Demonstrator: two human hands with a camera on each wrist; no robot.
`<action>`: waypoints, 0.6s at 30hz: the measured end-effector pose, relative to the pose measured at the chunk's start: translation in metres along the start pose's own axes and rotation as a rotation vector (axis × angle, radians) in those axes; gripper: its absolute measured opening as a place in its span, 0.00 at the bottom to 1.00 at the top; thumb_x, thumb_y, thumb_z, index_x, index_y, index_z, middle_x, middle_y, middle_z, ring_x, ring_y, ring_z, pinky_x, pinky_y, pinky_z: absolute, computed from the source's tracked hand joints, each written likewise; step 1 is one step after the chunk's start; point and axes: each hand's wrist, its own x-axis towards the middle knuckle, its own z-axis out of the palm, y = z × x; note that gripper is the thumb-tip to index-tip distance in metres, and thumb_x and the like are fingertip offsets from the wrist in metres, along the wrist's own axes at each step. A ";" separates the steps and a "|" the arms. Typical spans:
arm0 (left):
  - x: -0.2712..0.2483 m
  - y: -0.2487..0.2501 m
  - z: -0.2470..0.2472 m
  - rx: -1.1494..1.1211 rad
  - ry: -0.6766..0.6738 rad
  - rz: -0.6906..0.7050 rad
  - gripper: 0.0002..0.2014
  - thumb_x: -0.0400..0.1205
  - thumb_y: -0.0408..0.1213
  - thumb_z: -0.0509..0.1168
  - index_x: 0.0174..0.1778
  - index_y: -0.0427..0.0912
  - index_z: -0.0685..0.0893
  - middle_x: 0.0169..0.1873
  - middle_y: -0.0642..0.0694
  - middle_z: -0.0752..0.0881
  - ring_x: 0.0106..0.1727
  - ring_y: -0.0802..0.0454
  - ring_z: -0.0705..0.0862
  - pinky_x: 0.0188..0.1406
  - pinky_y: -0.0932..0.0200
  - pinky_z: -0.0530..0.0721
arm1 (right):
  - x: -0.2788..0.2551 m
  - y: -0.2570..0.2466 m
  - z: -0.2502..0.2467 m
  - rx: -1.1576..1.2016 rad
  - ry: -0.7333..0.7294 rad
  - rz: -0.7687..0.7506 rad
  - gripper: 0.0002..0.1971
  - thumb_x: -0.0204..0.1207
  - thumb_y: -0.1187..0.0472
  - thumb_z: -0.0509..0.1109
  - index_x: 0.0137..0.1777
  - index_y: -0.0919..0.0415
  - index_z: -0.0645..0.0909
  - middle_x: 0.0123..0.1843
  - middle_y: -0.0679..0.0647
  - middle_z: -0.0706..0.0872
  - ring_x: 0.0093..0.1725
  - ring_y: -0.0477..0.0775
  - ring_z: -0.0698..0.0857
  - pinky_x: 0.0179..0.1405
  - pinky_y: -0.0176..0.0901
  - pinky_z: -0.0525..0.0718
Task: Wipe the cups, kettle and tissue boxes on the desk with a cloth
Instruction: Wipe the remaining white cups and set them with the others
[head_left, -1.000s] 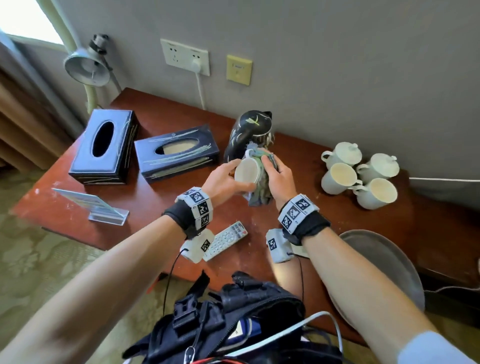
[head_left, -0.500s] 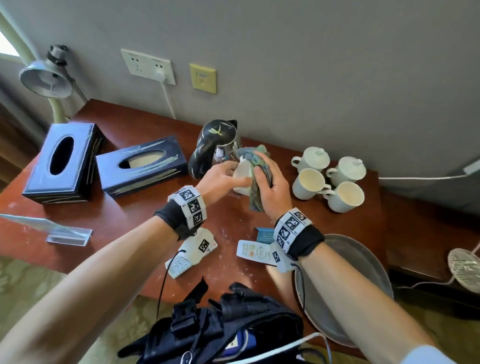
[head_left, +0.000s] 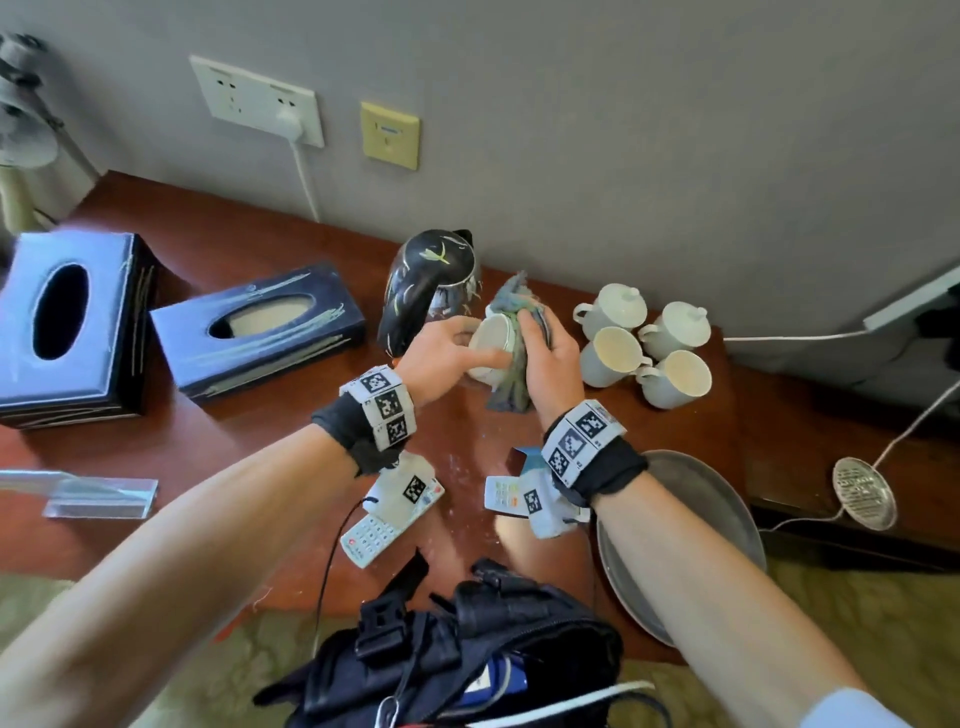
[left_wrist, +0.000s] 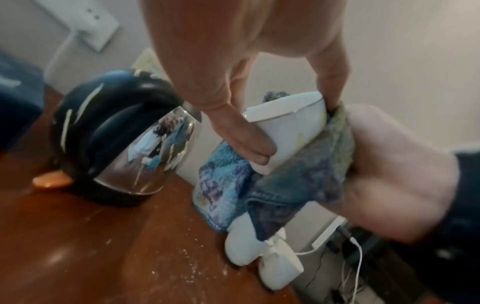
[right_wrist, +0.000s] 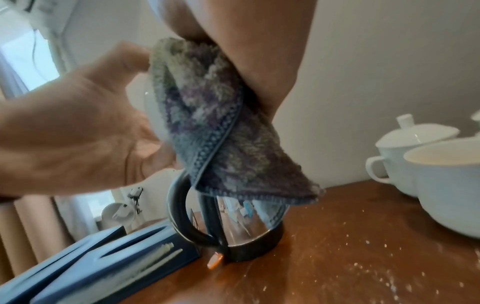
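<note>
We log one white cup (head_left: 492, 340), half hidden by cloth (head_left: 511, 384), its handle out of sight. Kettle (head_left: 426, 283) just behind; four cups (head_left: 644, 343) near on the right; two tissue boxes (head_left: 260, 327) left on the tabletop (head_left: 249, 415). Our left hand (head_left: 441, 358) grips the cup above the tabletop; our right hand (head_left: 553, 364) clasps cloth against it.

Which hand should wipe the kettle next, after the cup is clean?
Probably the right hand. It already holds the cloth against the cup, and the kettle stands just beyond on the desk. The left hand grips the cup, so it must set that down first.
</note>
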 end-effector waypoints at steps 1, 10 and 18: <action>0.000 0.000 -0.002 -0.090 -0.006 -0.028 0.26 0.73 0.36 0.78 0.67 0.35 0.83 0.53 0.38 0.91 0.50 0.43 0.91 0.43 0.50 0.91 | -0.003 0.002 0.002 -0.038 -0.008 -0.054 0.11 0.84 0.51 0.62 0.60 0.43 0.84 0.60 0.46 0.89 0.63 0.45 0.85 0.70 0.50 0.80; -0.003 0.009 -0.019 -0.225 -0.128 -0.132 0.16 0.80 0.44 0.71 0.60 0.41 0.87 0.48 0.40 0.92 0.49 0.46 0.91 0.47 0.52 0.89 | -0.013 0.012 0.018 -0.209 0.083 -0.249 0.18 0.85 0.49 0.58 0.72 0.51 0.77 0.69 0.50 0.82 0.69 0.45 0.79 0.72 0.41 0.75; -0.007 0.021 -0.023 -0.229 -0.189 -0.145 0.09 0.81 0.36 0.70 0.55 0.37 0.89 0.49 0.44 0.92 0.46 0.55 0.91 0.41 0.65 0.86 | 0.016 -0.010 0.000 -0.141 0.206 0.044 0.11 0.84 0.52 0.63 0.41 0.50 0.82 0.46 0.53 0.88 0.51 0.58 0.86 0.62 0.62 0.83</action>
